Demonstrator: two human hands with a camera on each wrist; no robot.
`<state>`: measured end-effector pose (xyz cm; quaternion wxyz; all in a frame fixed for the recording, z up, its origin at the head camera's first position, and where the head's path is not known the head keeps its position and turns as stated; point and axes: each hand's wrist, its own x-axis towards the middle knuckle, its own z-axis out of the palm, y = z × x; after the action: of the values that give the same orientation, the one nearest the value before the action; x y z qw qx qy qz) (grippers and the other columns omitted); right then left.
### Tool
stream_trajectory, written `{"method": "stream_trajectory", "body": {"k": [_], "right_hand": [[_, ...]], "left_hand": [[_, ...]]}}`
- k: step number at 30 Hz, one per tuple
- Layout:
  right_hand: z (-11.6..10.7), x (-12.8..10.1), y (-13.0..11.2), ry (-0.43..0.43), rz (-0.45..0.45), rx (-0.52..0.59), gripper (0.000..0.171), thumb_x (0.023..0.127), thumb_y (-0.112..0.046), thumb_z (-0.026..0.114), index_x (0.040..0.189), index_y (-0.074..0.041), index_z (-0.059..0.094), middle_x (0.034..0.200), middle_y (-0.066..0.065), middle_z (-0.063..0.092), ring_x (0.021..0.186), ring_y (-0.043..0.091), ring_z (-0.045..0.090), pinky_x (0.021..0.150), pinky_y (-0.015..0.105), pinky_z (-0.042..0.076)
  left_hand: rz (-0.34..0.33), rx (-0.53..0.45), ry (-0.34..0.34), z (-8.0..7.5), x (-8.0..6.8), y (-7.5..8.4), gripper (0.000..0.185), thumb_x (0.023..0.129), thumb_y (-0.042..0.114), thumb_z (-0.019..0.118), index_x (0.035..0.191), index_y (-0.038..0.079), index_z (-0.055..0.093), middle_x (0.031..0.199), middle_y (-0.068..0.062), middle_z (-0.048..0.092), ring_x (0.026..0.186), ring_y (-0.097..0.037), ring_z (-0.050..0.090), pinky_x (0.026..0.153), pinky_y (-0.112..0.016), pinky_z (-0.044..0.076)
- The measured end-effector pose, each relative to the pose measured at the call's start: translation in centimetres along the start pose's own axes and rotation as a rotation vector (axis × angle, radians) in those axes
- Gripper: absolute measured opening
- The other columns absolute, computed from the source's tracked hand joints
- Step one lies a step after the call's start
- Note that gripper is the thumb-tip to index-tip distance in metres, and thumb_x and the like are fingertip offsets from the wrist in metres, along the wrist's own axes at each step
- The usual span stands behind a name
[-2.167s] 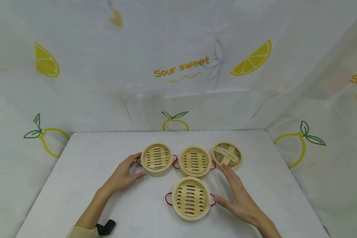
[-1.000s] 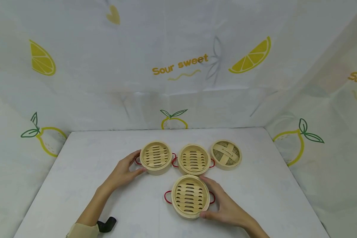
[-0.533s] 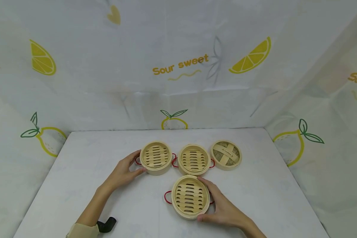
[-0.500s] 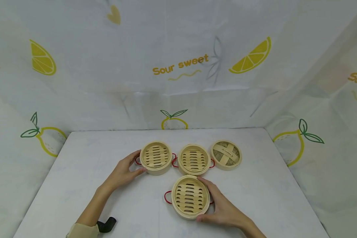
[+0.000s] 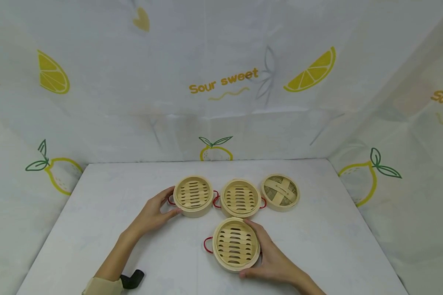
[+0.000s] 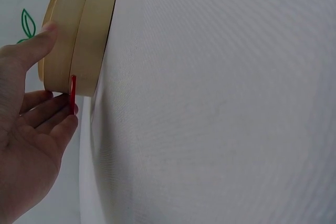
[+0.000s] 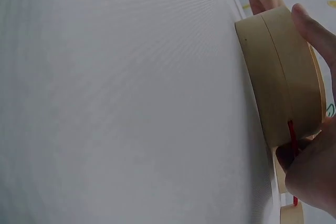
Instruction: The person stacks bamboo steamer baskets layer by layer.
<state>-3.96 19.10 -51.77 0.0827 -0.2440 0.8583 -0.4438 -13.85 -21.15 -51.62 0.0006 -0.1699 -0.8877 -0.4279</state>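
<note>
While the right hand (image 5: 275, 262) gripped the near round slatted bamboo steamer tray (image 5: 236, 244) and the left hand (image 5: 153, 213) clasped the far-left tray (image 5: 193, 196), all trays sat unstacked on the white table (image 5: 96, 229), the woven bamboo lid (image 5: 280, 191) untouched.

Near steamer basket (image 5: 236, 245): right red handle hidden behind the right hand (image 5: 275, 262), whose wrist is cut by the lower picture edge. Small black object (image 5: 132, 279) left of it, by the sleeve (image 5: 101, 287): too small to identify. Left wrist view: left basket (image 6: 79, 30) cut at the top edge.

Left hand (image 6: 26, 145) round bamboo steamer (image 6: 79, 35)
</note>
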Motion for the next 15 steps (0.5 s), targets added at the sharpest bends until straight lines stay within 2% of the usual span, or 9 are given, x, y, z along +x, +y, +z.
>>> {"method": "stream_trajectory", "body": {"k": [10,15], "right_hand": [[0.58,0.17,-0.11,0.037,0.011,-0.031,0.139,0.063,-0.048,0.107,0.172,-0.024,0.024,0.167,-0.004,0.042,0.154,0.014,0.045,0.13,0.025,0.041],[0.65,0.15,-0.04,0.066,-0.017,-0.052,0.137,0.062,-0.053,0.106,0.171,-0.025,0.026,0.166,-0.005,0.044,0.152,0.015,0.048,0.129,0.025,0.043]], "left_hand": [[-0.005,-0.01,-0.007,-0.07,0.03,0.16,0.085,0.091,0.021,0.09,0.158,-0.007,0.046,0.16,-0.026,0.056,0.151,-0.043,0.054,0.124,-0.046,0.05],[-0.003,-0.023,-0.011,-0.11,0.01,0.19,0.084,0.092,0.019,0.09,0.159,-0.007,0.046,0.161,-0.027,0.055,0.152,-0.044,0.053,0.124,-0.046,0.049]]}}
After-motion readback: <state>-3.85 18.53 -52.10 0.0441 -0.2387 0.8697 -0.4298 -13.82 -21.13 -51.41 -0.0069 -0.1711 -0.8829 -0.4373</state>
